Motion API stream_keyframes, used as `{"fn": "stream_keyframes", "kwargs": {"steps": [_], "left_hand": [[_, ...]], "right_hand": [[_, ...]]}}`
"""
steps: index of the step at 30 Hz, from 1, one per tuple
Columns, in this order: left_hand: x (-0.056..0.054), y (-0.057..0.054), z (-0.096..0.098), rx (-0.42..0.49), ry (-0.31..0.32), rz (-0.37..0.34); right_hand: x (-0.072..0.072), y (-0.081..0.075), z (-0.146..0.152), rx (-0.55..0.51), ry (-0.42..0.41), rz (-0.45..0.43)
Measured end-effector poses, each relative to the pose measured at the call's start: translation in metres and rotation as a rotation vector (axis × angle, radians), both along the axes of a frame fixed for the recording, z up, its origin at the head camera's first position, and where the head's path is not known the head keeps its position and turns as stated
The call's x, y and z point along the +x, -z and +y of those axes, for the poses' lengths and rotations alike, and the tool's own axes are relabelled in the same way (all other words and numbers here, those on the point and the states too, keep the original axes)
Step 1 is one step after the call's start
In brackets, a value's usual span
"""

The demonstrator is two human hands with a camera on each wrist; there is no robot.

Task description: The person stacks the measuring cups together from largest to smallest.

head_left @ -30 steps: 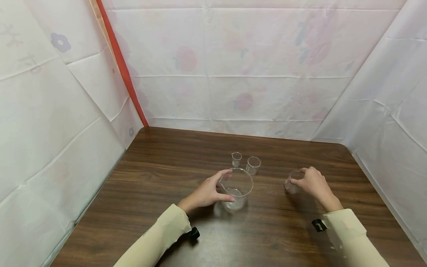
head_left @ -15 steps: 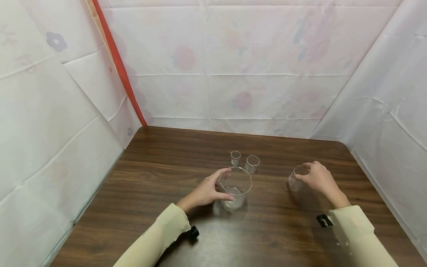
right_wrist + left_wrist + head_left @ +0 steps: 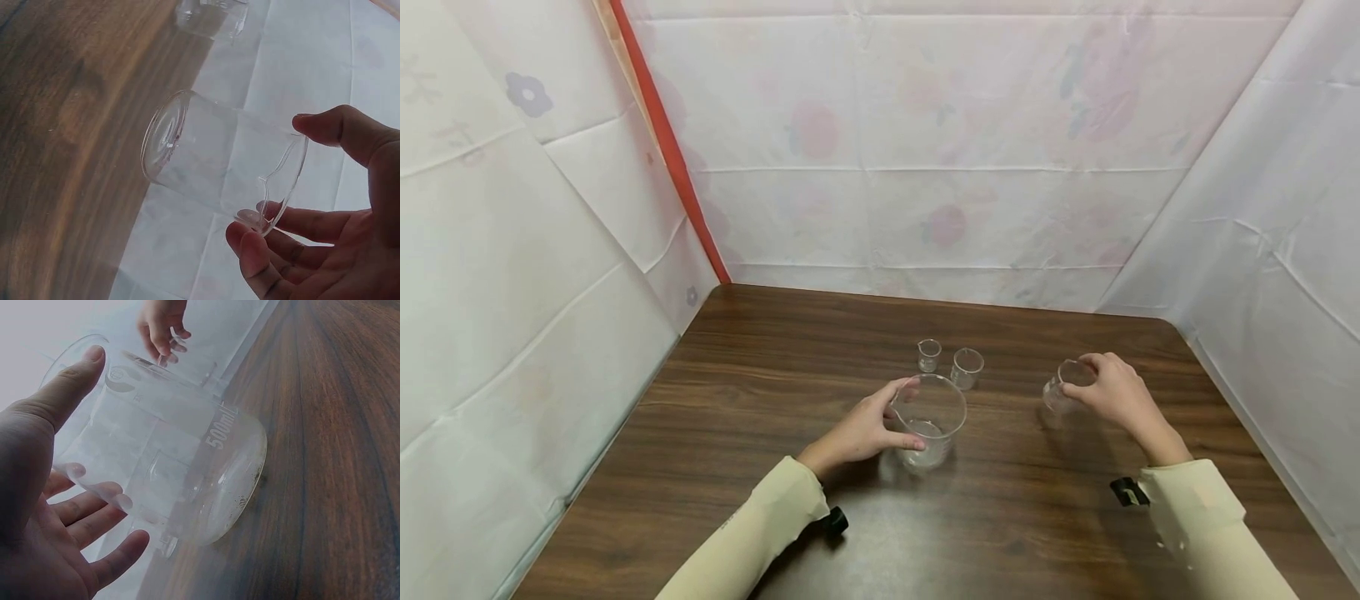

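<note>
In the head view my left hand (image 3: 867,427) holds a large glass beaker (image 3: 934,454) around its left side. That beaker stands upright on the brown table, and the left wrist view shows its 500 ml marking. My right hand (image 3: 1116,396) pinches a smaller glass beaker (image 3: 1054,394) by the rim, thumb on one side and fingers on the other. This beaker (image 3: 212,162) looks raised just off the table, its base tilted slightly left. Behind the large beaker stand a small beaker (image 3: 967,371) and a tiny one (image 3: 928,358). All are transparent; any contents cannot be made out.
The wood-grain table (image 3: 760,367) ends at a white patterned curtain (image 3: 865,217) at the back, with more white sheeting on both sides. A red strip (image 3: 670,150) runs down the back left corner. Dark wrist cameras sit under both sleeves.
My right hand has lifted the smaller beaker slightly and carried it a little right and away from me; its base has tipped left. My left hand and the large beaker have stayed in place.
</note>
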State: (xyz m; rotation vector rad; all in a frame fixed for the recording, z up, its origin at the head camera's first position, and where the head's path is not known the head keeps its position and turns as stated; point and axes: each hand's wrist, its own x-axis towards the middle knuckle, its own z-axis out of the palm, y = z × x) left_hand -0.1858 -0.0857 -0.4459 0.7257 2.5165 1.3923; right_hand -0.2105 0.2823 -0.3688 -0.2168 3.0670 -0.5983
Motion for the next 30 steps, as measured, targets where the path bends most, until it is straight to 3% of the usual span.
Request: {"fn": "stream_keyframes", "kwargs": {"steps": [30], "left_hand": [[0.000, 0.003, 0.001, 0.008, -0.007, 0.003]], "right_hand": [[-0.001, -0.024, -0.023, -0.022, -0.075, 0.091]]}}
